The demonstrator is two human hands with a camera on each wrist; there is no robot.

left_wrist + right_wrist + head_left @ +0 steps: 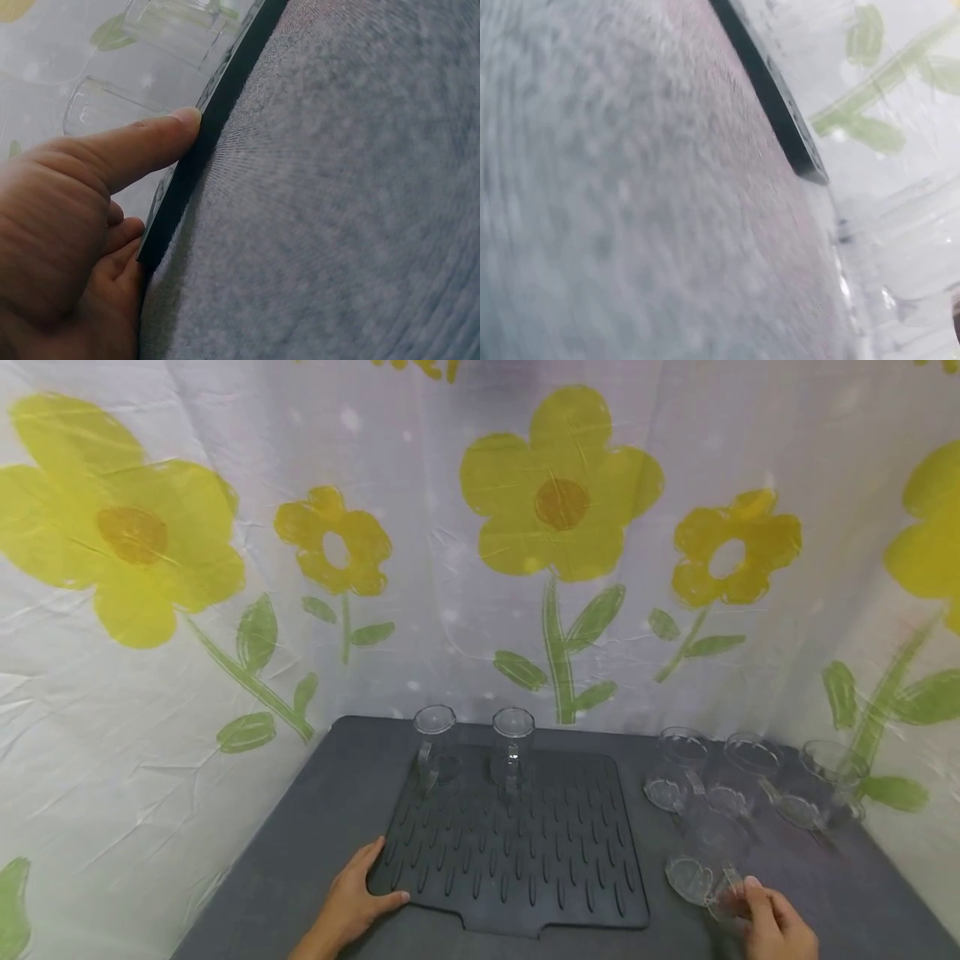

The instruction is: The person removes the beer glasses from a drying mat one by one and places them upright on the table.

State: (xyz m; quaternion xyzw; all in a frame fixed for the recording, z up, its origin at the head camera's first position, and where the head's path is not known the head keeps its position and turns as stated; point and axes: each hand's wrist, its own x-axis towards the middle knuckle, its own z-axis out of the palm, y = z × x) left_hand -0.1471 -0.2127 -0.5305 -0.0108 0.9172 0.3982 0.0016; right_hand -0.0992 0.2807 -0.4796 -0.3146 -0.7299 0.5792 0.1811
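1 left hand [351, 893], spread wide, touched the dark mat [510, 860] at its near-left corner, a sound way to steady it. 2 glass mugs [512, 752] stood on its far side. Apparent yellow lettering [452, 370] above was cut off, unreadable; no brands showed. Right of the mat, the right hand [780, 922] pinched the near mug [705, 860] by its handle [725, 895]; staying clear of 3 mugs [750, 777] behind seemed wise.

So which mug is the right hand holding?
The frontmost mug, right of the mat: the right hand holds its handle; the other five stand farther back.
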